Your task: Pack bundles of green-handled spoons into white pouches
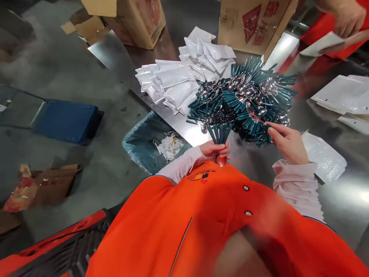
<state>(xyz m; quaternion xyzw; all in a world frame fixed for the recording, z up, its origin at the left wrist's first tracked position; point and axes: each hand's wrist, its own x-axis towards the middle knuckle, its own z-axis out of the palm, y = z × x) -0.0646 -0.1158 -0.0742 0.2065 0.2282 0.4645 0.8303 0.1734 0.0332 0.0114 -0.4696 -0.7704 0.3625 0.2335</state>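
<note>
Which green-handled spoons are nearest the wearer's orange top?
The fanned bunch in the left hand; the heaped spoons beyond it lie on the metal table.

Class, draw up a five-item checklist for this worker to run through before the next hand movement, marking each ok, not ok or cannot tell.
1. Left hand grips the fanned green-handled spoons: ok.
2. Number of spoons in that fan known: cannot tell.
3. Right hand within reach of the spoon pile: ok, fingertips at its near edge.
4. White pouches apart from the pile: not ok, they meet.
5. Co-worker's hand away from both hands: ok.
</note>
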